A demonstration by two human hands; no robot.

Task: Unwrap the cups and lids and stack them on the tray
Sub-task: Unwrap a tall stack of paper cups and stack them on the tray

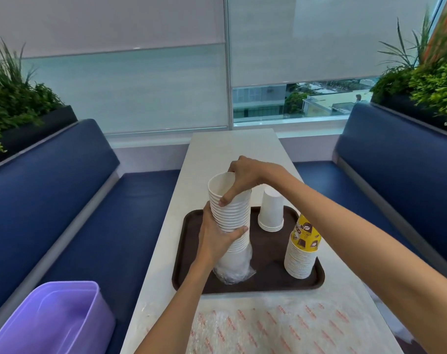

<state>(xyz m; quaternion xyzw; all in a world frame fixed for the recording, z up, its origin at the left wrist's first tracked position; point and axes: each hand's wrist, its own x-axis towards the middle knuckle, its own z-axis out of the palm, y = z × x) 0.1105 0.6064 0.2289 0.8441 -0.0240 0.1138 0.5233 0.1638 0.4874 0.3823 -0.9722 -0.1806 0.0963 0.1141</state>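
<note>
The left hand (217, 241) curls round the middle of a tall stack of white cups (232, 215); the right hand (248, 175) pinches its top, thumb outside, fingers over the rim. The stack stands almost upright on the brown tray (268, 251), mouths up, leaning slightly left, with clear wrap (234, 273) bunched at its base.

Plain white cups (230, 215), foot in clear wrap (234, 273), over dark brown tray (268, 283). Yellow cup (305, 233) printed with brown and white coffee motifs. Pale speckled desk (232, 144). Clear bubble sheet (281, 325) with red lettering. Lilac bin (51, 320); navy seats (51, 180).
</note>
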